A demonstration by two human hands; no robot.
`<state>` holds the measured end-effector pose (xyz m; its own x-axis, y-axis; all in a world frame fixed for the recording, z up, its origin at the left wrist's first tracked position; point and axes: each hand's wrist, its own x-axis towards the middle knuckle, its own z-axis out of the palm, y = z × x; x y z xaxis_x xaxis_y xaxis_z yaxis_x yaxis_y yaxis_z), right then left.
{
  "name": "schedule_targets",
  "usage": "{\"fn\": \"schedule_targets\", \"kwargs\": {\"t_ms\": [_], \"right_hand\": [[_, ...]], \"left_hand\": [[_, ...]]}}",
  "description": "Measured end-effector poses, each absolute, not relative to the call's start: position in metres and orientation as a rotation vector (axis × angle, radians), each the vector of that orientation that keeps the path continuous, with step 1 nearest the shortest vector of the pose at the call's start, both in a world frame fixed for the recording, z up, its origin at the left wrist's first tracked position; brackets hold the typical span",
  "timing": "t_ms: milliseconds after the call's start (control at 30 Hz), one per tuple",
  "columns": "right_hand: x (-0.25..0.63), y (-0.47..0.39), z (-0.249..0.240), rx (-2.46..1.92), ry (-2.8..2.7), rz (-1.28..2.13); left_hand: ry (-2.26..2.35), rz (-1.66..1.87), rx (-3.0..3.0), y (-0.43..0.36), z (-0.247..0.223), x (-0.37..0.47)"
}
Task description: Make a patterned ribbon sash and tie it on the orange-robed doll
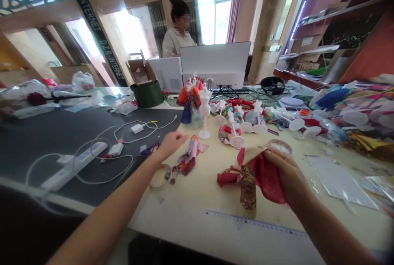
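My right hand grips a small red doll garment with a patterned brown-gold panel, held above the pale table mat. My left hand hovers over the mat, fingers curled together; whatever they may hold is hidden. Close to it lies a crumpled pink and orange doll garment, and a roll of clear tape is below the wrist. Past my left hand stands a bare white mini mannequin on a round base. Behind that, another mannequin wears an orange and blue dress.
Several white mannequins with fabric are farther back. A ruler lies along the front, a small round dish beyond my right hand. Left are a power strip and cables. A monitor stands behind; a person is beyond it.
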<state>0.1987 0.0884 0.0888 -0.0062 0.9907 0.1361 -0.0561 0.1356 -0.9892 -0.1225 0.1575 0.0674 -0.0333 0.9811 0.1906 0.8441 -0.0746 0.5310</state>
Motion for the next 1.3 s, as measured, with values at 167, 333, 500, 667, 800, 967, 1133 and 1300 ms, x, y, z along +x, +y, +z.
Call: {"fn": "schedule_targets", "kwargs": {"t_ms": [167, 333, 500, 667, 800, 967, 1133, 1300], "right_hand": [[0.196, 0.080, 0.053, -1.009, -1.166, 1.475], [0.201, 0.079, 0.029, -1.039, -1.118, 1.490], [0.202, 0.079, 0.027, -1.030, -1.116, 1.517], [0.202, 0.077, 0.022, -1.010, -1.209, 1.548], [0.202, 0.078, 0.024, -1.039, -1.237, 1.510], [0.202, 0.077, 0.027, -1.073, -1.251, 1.518], [0.203, 0.077, 0.018, -1.046, -1.212, 1.506], [0.203, 0.077, 0.017, -1.086, -1.194, 1.504]], "left_hand": [[1.920, 0.725, 1.954, 0.155, 0.043, -0.105], [1.783, 0.778, 1.858, 0.163, 0.071, -0.112], [1.562, 0.714, 1.834, 0.157, 0.079, -0.102], [1.495, 0.625, 1.920, 0.148, 0.061, -0.086], [1.538, 0.578, 1.989, 0.148, 0.076, -0.098], [1.900, 0.646, 2.009, 0.160, 0.089, -0.142], [2.097, 0.554, 2.032, 0.165, 0.078, -0.167], [1.975, 0.590, 2.147, 0.143, 0.072, -0.129]]}}
